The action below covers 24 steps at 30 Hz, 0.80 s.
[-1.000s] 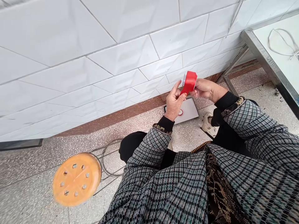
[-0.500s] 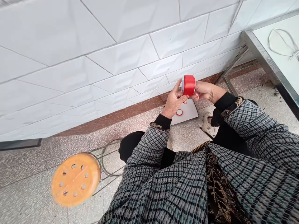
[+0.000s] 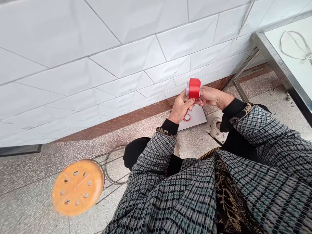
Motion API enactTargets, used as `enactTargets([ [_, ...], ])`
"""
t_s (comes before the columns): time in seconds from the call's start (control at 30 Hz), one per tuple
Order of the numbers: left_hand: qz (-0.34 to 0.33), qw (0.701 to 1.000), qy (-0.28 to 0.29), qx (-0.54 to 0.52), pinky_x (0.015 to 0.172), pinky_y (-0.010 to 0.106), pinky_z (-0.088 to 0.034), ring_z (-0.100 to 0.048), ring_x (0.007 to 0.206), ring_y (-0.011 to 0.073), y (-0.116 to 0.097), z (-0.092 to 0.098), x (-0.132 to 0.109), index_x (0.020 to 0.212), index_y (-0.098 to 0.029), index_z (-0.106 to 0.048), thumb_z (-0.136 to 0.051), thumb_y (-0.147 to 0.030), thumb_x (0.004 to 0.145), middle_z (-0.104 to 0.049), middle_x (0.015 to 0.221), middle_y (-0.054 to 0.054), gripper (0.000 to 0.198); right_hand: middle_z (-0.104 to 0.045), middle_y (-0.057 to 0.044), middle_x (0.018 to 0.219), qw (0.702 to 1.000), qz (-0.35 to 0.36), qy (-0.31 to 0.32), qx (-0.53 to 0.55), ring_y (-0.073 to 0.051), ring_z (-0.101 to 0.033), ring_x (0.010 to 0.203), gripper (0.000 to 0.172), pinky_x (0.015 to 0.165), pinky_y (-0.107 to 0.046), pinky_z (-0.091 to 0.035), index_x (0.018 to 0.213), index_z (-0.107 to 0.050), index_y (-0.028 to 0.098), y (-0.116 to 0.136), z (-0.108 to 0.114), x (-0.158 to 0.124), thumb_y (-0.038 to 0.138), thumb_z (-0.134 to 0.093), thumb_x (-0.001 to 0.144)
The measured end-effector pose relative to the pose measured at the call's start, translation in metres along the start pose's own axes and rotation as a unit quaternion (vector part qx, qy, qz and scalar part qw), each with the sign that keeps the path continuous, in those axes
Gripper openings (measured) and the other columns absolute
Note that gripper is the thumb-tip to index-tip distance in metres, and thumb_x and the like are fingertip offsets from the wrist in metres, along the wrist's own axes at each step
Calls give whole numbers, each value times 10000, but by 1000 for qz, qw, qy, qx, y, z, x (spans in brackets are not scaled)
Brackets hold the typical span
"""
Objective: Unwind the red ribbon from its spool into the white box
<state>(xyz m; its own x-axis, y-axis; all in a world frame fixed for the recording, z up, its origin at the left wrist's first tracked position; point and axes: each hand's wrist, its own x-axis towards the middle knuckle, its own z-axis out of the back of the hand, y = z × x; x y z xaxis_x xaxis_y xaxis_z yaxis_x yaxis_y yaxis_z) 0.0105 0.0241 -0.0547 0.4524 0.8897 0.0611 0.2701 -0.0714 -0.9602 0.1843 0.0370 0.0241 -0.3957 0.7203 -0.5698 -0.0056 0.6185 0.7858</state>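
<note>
A wide spool of glossy red ribbon with a pale flange is up in front of me, between my two hands. My left hand is closed round its left and lower side, with the thumb along the bottom. From the right, the fingers of my right hand grip the other side of the spool; some fingertips are hidden behind it. Below the hands, a small round piece in red and white lies on a flat white panel near the floor.
An orange round stool with holes in its seat and wire legs stands at the lower left. White tiled wall rises ahead. On the right is a metal-framed table with a pale cable on top.
Both hands have shifted the ribbon spool slightly left, turning it a little. The grip stays on it, and the right fingers have moved in closer underneath.
</note>
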Motion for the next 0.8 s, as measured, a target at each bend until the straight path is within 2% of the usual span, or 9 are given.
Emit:
enactTargets([
  [0.17,24,999,-19,-11,537,275,-440,-459,424,93,-4,0,1,1318,-243,-744,-948,-601,823,-545,494,-108,644,-608,-14,611,998,-22,47,37,-43,-312,452,209,429,-137,-317,791,-583,173,3,1,-1,192,-722,946],
  [0.27,44,998,-35,-15,516,266,-413,-452,426,90,-6,2,2,1373,-239,-730,-960,-506,829,-546,495,-115,648,-619,-18,618,997,-31,35,64,-37,-291,443,211,425,-135,-306,793,-570,177,1,-1,1,185,-712,950],
  [0.37,53,998,-29,-21,507,257,-403,-446,416,83,-6,3,2,1391,-231,-724,-955,-469,833,-543,495,-119,649,-588,-5,588,996,-43,25,78,-40,-282,443,204,423,-129,-302,784,-579,170,-2,-4,3,161,-672,966],
  [0.57,69,997,-10,-42,445,237,-312,-403,389,66,-12,6,0,1361,-239,-723,-1000,-549,745,-527,512,-127,743,-563,3,601,996,-41,52,54,-40,-307,457,184,439,-127,-311,782,-601,155,-8,2,7,188,-685,943],
  [0.7,83,996,26,-35,418,233,-285,-420,386,53,-15,10,-1,1242,-226,-721,-1053,-569,649,-609,594,-96,761,-532,29,612,994,-17,103,24,-42,-315,478,282,454,-140,-318,790,-597,169,-12,4,7,302,-831,874],
  [0.8,74,996,20,-35,416,235,-274,-404,376,57,-13,11,-1,1153,-225,-709,-1047,-607,642,-590,562,-96,722,-490,45,604,995,0,101,-3,-53,-315,488,317,470,-161,-320,767,-572,187,-12,3,6,340,-828,874],
])
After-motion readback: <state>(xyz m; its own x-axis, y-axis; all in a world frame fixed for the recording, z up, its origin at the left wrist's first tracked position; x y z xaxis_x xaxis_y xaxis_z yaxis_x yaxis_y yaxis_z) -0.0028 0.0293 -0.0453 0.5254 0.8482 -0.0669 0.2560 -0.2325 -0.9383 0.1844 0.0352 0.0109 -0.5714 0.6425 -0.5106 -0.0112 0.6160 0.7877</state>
